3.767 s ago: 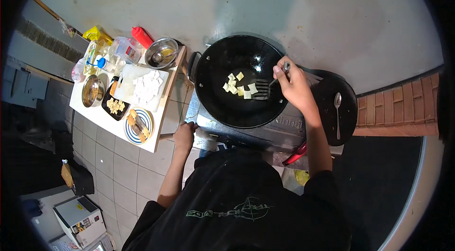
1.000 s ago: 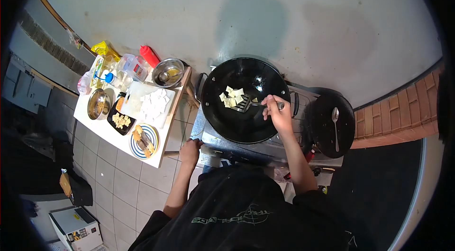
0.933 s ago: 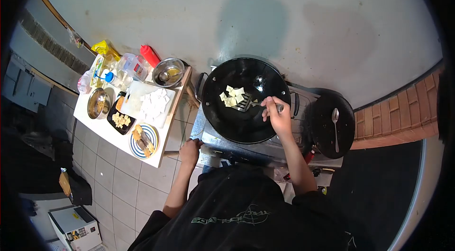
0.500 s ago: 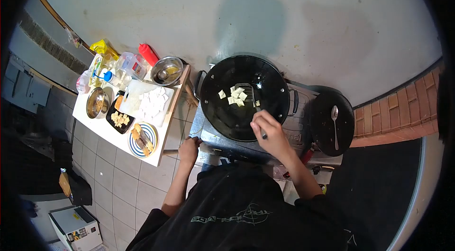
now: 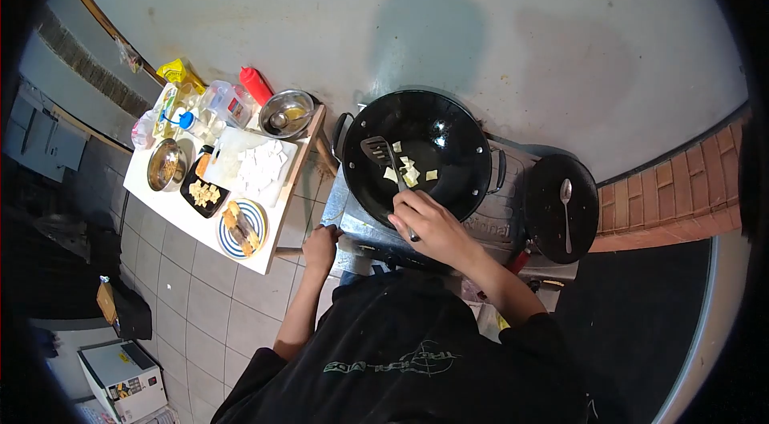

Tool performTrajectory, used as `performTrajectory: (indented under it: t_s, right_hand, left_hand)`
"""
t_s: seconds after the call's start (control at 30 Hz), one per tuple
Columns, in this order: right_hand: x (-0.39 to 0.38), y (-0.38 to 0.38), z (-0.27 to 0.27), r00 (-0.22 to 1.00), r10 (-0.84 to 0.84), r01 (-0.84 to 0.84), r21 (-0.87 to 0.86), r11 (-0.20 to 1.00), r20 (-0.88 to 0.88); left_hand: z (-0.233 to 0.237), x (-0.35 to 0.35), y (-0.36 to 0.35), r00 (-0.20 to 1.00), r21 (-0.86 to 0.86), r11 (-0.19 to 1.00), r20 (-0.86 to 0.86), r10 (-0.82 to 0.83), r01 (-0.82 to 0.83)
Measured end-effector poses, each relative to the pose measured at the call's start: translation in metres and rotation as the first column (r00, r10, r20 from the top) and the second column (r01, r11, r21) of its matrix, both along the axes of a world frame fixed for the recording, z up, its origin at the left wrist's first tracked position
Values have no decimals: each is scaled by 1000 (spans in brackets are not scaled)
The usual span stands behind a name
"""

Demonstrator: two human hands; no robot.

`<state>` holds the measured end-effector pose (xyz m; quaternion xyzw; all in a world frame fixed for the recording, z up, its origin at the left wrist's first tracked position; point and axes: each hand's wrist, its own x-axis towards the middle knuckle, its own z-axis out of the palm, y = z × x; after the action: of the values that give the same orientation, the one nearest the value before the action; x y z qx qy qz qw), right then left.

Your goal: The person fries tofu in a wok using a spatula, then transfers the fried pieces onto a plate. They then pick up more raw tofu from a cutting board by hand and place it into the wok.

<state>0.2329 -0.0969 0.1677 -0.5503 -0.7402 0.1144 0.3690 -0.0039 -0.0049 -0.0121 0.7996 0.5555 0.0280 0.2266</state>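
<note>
A black wok sits on a metal stove and holds several pale tofu squares. My right hand is at the wok's near rim and grips the handle of a slotted spatula, whose blade rests at the wok's left side, just left of the squares. My left hand rests on the stove's front left corner, holding nothing that I can see.
A white side table on the left carries a cutting board with white tofu pieces, a striped plate, a dark tray, metal bowls, a red bottle. A black lid with a spoon lies right of the wok.
My right hand swung from the wok's right side round to its near rim. The spatula blade moved from the tofu squares to the wok's left side. The squares shifted slightly.
</note>
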Motion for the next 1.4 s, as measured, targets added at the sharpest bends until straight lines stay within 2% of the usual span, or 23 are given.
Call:
performTrajectory:
  t_s: [0.13,0.2,0.37,0.53,0.6,0.67,0.73,0.8,0.87,0.9,0.93,1.03,1.07,1.13,1.17,1.23,1.4]
  right_hand:
    - [4,11,-11,998,-30,30,-1,1000,-57]
    - [15,14,-14,992,-121,120,-48,992,-20]
    - [38,15,-2,951,-274,275,-14,961,-147]
    - [52,27,0,944,-298,303,12,953,-141]
    - [55,36,-6,934,-239,267,74,961,-266]
    - [57,41,-6,917,-274,295,30,955,-291]
    - [63,45,-19,738,-404,295,-280,914,-541]
    - [71,46,-28,736,-430,326,-284,902,-522]
    - [77,41,-27,675,-526,357,-394,847,-518]
    - [80,38,-25,680,-542,393,-379,838,-494]
    - [81,33,-13,639,-555,384,-405,830,-532]
    - [90,22,10,660,-586,445,-383,809,-471]
    - [92,19,20,667,-606,463,-396,793,-434]
    - [105,20,27,782,-579,516,-278,810,-233]
    - [107,22,33,778,-583,521,-280,807,-233]
    - [106,28,48,796,-600,579,-192,792,-76]
    - [108,47,58,787,-617,602,-253,757,28]
  left_hand:
    - [-5,-2,2,1000,-16,1000,-7,5,-5]
    - [-8,-3,2,1000,-24,1000,3,6,-6]
    - [0,0,1,1000,-29,1000,7,9,-9]
    - [4,1,0,1000,-31,999,-15,15,-16]
    - [5,2,0,1000,-32,999,-12,20,-21]
    - [5,2,0,1000,-32,999,-9,27,-28]
    - [4,2,-1,1000,-29,999,-12,29,-29]
    - [5,2,-1,1000,-33,999,-11,29,-30]
    - [4,2,-1,999,-41,999,-12,31,-32]
    - [3,2,-1,1000,-39,999,-10,30,-30]
    - [2,1,-1,1000,-38,999,-8,30,-30]
    - [1,1,0,1000,-32,999,-24,19,-20]
    - [0,1,-1,1000,-37,999,-24,18,-19]
    - [0,1,-1,1000,-10,1000,-8,25,-25]
    - [-3,0,0,1000,-2,1000,10,15,-15]
    - [-1,0,1,1000,6,1000,9,3,-3]
    - [5,1,1,1000,-37,999,2,2,-2]
